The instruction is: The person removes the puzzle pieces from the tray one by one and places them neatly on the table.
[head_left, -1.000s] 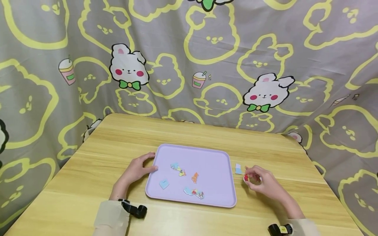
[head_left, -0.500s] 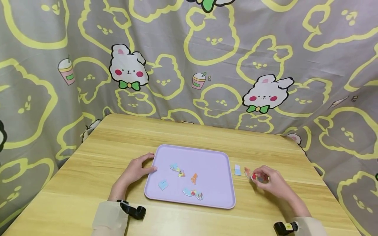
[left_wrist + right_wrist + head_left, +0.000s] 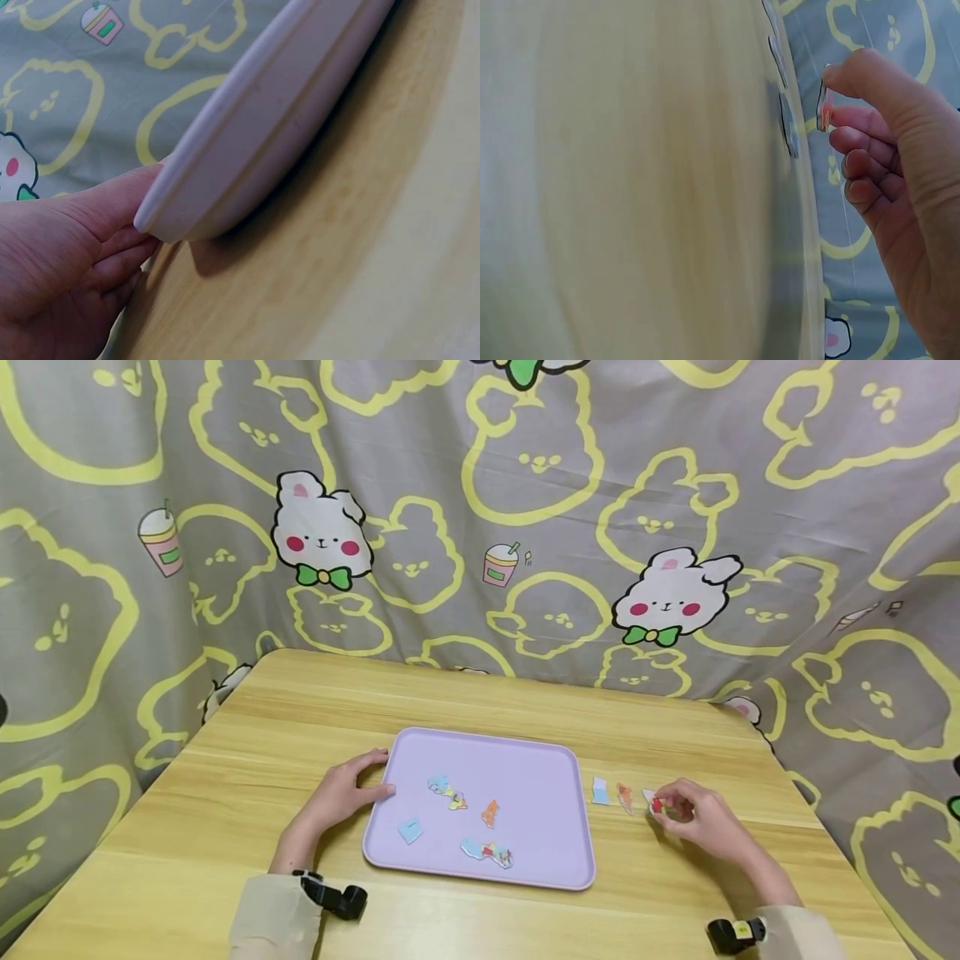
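My left hand (image 3: 345,797) grips the left rim of a lilac tray (image 3: 525,760); in the left wrist view the thumb lies along the rim and the other fingers curl below it. Thin printed puzzle pieces lie in the tray: a joined blue-and-yellow strip (image 3: 448,792), an orange piece (image 3: 490,814), a blue piece (image 3: 410,830) and a strip with red (image 3: 487,852). Right of the tray, my right hand (image 3: 701,818) pinches a piece with red (image 3: 824,109) between thumb and forefinger, raised over the table in the right wrist view.
On the wooden table (image 3: 315,693), a blue-and-white piece (image 3: 601,791) and an orange piece (image 3: 625,797) lie in a row between tray and right hand. Another piece (image 3: 789,126) lies close under the held one. A patterned curtain (image 3: 435,460) hangs behind the table.
My right hand has moved right with the red piece, away from the tray, uncovering the orange piece on the table. The left hand has stayed at the tray's rim.
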Demonstrator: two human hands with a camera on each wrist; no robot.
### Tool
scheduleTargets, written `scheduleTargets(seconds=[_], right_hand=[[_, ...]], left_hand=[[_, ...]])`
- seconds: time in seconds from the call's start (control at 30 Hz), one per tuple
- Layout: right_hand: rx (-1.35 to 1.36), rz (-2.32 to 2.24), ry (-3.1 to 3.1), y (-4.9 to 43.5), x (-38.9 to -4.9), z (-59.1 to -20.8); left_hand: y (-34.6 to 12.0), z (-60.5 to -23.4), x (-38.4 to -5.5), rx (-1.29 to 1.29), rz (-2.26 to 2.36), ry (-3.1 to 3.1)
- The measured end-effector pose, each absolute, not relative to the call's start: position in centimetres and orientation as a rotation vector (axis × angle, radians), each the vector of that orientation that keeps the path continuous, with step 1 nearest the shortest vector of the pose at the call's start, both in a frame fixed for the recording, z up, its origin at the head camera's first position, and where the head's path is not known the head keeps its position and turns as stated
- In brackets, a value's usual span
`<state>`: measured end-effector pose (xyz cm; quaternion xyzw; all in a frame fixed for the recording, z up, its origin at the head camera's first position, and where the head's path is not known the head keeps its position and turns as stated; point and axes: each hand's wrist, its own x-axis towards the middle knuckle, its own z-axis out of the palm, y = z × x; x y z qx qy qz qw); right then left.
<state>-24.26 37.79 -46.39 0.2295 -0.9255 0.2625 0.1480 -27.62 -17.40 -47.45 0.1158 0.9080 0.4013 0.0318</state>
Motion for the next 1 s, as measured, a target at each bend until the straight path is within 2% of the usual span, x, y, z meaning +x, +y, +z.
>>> scheduleTargets(seconds=[1.0], right_hand=[[0.552, 0.665, -2.764, 40.7, -24.4, -45.7]], left_hand=[[-17.3, -47.3, -27.6, 0.361, 1.227, 2.79]])
